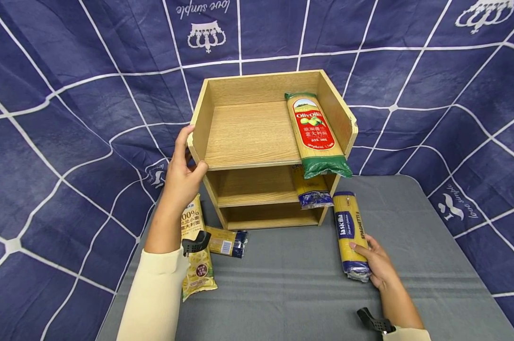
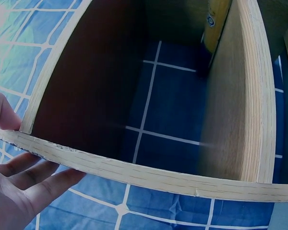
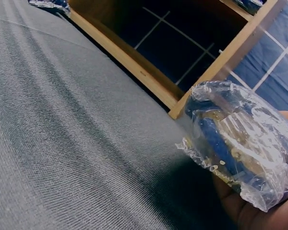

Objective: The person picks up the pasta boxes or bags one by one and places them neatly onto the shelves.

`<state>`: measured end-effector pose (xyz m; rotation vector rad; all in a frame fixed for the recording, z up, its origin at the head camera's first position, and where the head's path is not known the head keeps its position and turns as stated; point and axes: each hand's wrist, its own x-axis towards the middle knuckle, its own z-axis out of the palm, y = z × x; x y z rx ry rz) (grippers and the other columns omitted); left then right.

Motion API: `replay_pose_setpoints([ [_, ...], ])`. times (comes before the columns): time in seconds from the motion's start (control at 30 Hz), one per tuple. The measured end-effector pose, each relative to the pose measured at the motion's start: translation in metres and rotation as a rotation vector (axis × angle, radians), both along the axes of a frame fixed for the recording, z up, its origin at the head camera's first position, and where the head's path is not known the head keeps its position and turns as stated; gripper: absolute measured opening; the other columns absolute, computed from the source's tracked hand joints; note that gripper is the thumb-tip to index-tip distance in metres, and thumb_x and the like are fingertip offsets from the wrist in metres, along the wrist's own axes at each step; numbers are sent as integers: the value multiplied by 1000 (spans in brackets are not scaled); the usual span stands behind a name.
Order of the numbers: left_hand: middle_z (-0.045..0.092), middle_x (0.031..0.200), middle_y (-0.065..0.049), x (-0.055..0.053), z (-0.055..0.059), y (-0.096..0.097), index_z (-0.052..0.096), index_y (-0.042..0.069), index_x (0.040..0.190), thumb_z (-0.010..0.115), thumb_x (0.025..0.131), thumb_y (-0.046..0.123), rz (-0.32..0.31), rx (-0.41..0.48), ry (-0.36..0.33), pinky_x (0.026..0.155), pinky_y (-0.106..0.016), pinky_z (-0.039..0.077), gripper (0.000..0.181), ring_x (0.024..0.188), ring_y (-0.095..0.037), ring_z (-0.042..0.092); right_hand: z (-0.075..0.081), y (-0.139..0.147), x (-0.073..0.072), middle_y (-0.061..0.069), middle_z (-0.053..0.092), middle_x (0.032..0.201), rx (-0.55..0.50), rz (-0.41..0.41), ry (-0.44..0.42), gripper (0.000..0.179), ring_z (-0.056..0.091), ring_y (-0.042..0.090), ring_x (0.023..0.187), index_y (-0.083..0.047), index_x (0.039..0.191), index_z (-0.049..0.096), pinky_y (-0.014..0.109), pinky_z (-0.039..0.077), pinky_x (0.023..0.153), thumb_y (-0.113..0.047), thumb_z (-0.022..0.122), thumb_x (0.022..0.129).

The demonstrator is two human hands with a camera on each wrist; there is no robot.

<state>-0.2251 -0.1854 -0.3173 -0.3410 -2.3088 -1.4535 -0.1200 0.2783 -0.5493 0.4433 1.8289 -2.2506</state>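
My left hand [image 1: 182, 176] grips the left side panel of a small wooden shelf [image 1: 250, 135], thumb at the front edge. In the left wrist view its fingers [image 2: 48, 184] lie along the outside of the board. Down on the right, my right hand [image 1: 378, 263] holds a yellow and blue spaghetti pack [image 1: 346, 225] near its lower end, beside the shelf's right front corner. The right wrist view shows the pack's crinkled clear end [image 3: 249, 143] close over the grey cloth. A green-ended spaghetti pack [image 1: 314, 128] lies on the top board, its front end overhanging.
Another blue-ended pasta pack [image 1: 315, 196] sticks out of the middle tier at the right. On the grey cloth [image 1: 282, 279], left of the shelf, lie a long yellow pasta bag [image 1: 199, 265] and a small pasta pack [image 1: 225, 241]. Blue checked fabric [image 1: 274, 28] surrounds the area.
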Motion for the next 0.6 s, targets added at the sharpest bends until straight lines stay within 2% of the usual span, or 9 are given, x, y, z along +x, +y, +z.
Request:
replay_pose_setpoints([
  [0.27, 49, 147, -10, -1, 0, 1, 34, 45, 151, 52, 86, -1, 0, 13, 4, 86, -32, 53, 81, 133, -22, 53, -2, -1, 5, -12, 72, 97, -42, -21, 97, 40, 71, 9, 82, -27, 131, 43, 27, 59, 69, -6, 57, 100],
  [0.6, 48, 146, -9, -1, 0, 1, 34, 46, 151, 52, 87, 0, 4, 17, -11, 83, -29, 54, 80, 132, -22, 53, -1, 1, 12, -9, 72, 104, -132, 12, 216, 44, 73, 10, 85, -26, 136, 42, 26, 60, 69, 0, 51, 101],
])
